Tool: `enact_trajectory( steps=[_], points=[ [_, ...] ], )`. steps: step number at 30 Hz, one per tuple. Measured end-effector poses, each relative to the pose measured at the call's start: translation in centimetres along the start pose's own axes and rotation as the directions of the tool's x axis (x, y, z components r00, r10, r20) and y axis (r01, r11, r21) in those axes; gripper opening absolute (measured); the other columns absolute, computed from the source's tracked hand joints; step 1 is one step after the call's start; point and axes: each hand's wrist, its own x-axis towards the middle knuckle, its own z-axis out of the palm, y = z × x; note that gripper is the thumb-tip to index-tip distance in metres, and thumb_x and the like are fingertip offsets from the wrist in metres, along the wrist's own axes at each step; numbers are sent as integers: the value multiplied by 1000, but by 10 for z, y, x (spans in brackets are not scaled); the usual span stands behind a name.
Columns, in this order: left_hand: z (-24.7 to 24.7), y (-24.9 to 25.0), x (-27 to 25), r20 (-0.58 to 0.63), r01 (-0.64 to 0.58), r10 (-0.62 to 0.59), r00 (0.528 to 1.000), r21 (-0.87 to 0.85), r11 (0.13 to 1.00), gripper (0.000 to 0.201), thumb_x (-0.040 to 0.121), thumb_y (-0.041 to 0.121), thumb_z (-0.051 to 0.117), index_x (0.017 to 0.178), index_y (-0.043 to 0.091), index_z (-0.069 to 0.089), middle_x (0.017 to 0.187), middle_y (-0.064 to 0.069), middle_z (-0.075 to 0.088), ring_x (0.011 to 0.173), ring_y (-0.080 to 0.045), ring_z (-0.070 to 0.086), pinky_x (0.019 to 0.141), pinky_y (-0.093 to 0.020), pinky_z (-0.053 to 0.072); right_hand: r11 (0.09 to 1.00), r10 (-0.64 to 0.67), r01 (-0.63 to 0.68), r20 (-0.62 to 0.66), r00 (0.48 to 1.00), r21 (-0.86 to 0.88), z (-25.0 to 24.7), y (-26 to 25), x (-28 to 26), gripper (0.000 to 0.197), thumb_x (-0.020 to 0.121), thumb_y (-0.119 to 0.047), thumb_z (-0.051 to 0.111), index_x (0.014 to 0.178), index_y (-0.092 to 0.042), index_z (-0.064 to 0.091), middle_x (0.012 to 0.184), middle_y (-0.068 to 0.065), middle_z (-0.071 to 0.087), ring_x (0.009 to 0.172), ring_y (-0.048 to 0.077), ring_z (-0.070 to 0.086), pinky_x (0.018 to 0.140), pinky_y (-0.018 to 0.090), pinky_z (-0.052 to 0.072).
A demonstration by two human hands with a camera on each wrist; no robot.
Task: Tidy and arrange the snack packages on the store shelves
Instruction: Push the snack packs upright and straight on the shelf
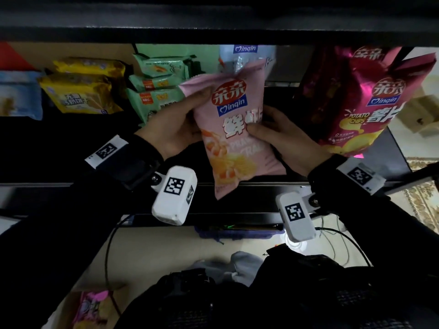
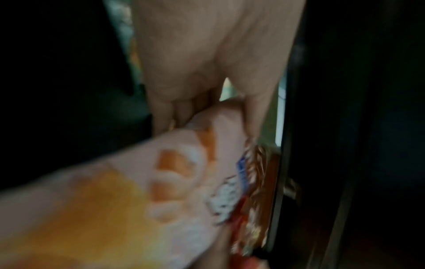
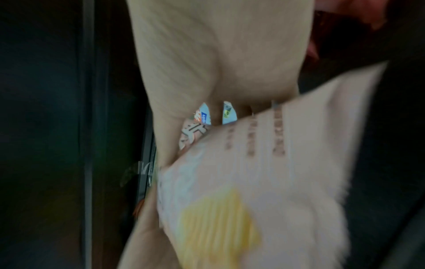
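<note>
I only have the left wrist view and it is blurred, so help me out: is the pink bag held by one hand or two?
Observer: Two. The left hand grips the pink bag on one side, the right hand on the other.
Operator: What is right of it?
Observer: A magenta chip bag, standing on the shelf.
Operator: And left?
Observer: Stacked green packs, then yellow packs beyond.
</note>
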Motion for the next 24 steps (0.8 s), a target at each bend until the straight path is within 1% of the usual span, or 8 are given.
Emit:
enact_trajectory(
  steps=[6, 10, 12, 15, 18, 20, 22, 24],
  points=[
    [-2, -9, 0, 9, 110, -111, 994, -263, 958, 52, 81, 26, 65, 129, 7, 58, 124, -15, 65, 104, -29, 67, 83, -46, 57, 997, 33, -40, -92, 995, -70, 5, 4, -3, 46, 81, -12, 72, 124, -12, 57, 114, 10, 69, 102, 24, 68, 93, 43, 53],
    [-2, -20, 1, 15, 83, -84, 996, -390, 917, 40, 95, 35, 46, 119, 5, 59, 112, -17, 68, 89, -29, 71, 75, -46, 60, 989, -39, 44, 38, 999, -144, 10, -1, -7, 62, 74, -21, 75, 130, -21, 50, 123, 0, 64, 111, 13, 63, 93, 33, 53],
    [-2, -25, 2, -9, 88, -102, 995, -436, 896, 44, 99, 40, 40, 122, 7, 58, 117, -17, 66, 94, -31, 69, 83, -48, 56, 963, 2, 38, 149, 989, -266, 12, -4, -8, 73, 70, -20, 79, 133, -25, 43, 125, -8, 61, 112, 3, 60, 89, 21, 51],
    [3, -29, 3, -41, 88, -118, 992, -443, 892, 53, 98, 48, 40, 136, 13, 52, 131, -15, 60, 108, -31, 62, 84, -48, 54, 896, -8, 52, 101, 995, -440, 10, -6, -8, 56, 71, -11, 81, 114, -32, 52, 106, -17, 64, 93, -9, 63, 80, 15, 54],
    [8, -26, 0, -75, 75, -114, 991, -398, 914, 54, 89, 56, 55, 120, 12, 61, 112, -13, 70, 104, -30, 65, 85, -46, 55, 805, -162, 68, -108, 981, -589, 9, -12, -10, 54, 74, -21, 80, 122, -22, 53, 112, -7, 65, 99, 3, 63, 90, 26, 51],
    [12, -22, -5, -26, 88, -108, 994, -411, 908, 64, 78, 51, 70, 127, 13, 56, 123, -13, 65, 115, -31, 61, 96, -50, 50, 684, -335, 124, -159, 929, -719, 11, -15, -10, 65, 78, -22, 75, 135, -15, 45, 123, 1, 61, 109, 16, 59, 85, 20, 42],
    [20, -19, -9, 67, 63, -41, 997, -370, 927, 77, 75, 43, 71, 141, 16, 45, 137, -12, 56, 122, -30, 57, 92, -49, 52, 546, -426, 208, -55, 903, -812, 16, -21, -10, 68, 82, -20, 69, 142, -13, 39, 134, 3, 55, 119, 20, 53, 85, 18, 38],
    [26, -19, -13, 180, 94, -24, 983, -394, 914, 76, 77, 36, 71, 142, 9, 44, 138, -14, 54, 122, -30, 57, 88, -46, 54, 523, -372, 303, 107, 922, -796, 19, -22, -12, 71, 84, -20, 69, 146, -14, 33, 142, -6, 46, 128, 13, 46, 97, 12, 35]
  ],
)
